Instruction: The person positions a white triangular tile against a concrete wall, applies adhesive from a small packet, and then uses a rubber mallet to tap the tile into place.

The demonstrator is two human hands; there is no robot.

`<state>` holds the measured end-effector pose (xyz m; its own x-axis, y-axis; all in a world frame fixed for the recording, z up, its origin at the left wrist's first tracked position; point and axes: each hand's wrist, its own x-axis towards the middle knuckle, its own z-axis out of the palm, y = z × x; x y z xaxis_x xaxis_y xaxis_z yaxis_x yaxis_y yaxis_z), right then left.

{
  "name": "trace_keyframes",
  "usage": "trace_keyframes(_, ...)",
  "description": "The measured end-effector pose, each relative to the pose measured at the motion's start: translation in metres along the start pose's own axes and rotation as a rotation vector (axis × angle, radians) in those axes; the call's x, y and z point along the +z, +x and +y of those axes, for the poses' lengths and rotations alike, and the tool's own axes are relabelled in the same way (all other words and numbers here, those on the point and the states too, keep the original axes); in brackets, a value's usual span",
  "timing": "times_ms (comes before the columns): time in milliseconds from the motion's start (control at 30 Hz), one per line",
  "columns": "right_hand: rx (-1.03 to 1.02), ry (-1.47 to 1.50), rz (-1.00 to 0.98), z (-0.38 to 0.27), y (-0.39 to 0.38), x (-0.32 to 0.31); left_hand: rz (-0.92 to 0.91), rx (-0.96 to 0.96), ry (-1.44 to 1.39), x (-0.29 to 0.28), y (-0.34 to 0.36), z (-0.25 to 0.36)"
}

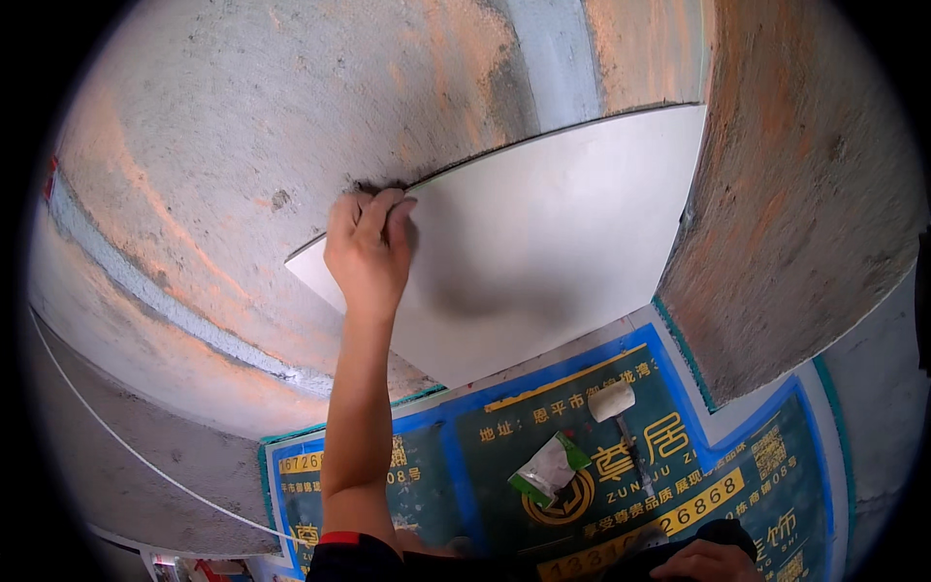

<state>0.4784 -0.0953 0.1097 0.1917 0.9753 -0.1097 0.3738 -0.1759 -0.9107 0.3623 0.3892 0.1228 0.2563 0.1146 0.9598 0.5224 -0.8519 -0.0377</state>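
A large white wall tile stands against the rough wall, its lower edge close to the floor. My left hand has its fingers curled over the tile's upper edge, near the left corner, with the thumb at the right of the grip. A dark gap shows behind the tile along that edge. At the lower right rim, my right hand is only partly in view beside dark clothing; its fingers are mostly cut off. On the floor lie a white-headed mallet with a dark handle and a green and white packet.
Green printed protective sheeting with blue tape covers the floor. A bare wall projection rises at the tile's right edge. Grey filled channels run across the wall. A white cord stretches along the left.
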Motion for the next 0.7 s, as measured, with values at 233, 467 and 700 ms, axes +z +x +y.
trace_keyframes(233,-0.071,-0.018,-0.022,0.000,0.001,-0.004,-0.073,0.177,0.114,0.013,0.020,0.004)
trace_keyframes(467,-0.146,-0.002,-0.050,0.006,0.003,-0.006,-0.114,0.249,0.222,0.016,0.021,0.003)
trace_keyframes(700,-0.217,0.002,-0.064,0.008,0.000,-0.009,-0.083,0.197,0.243,0.022,0.014,0.004)
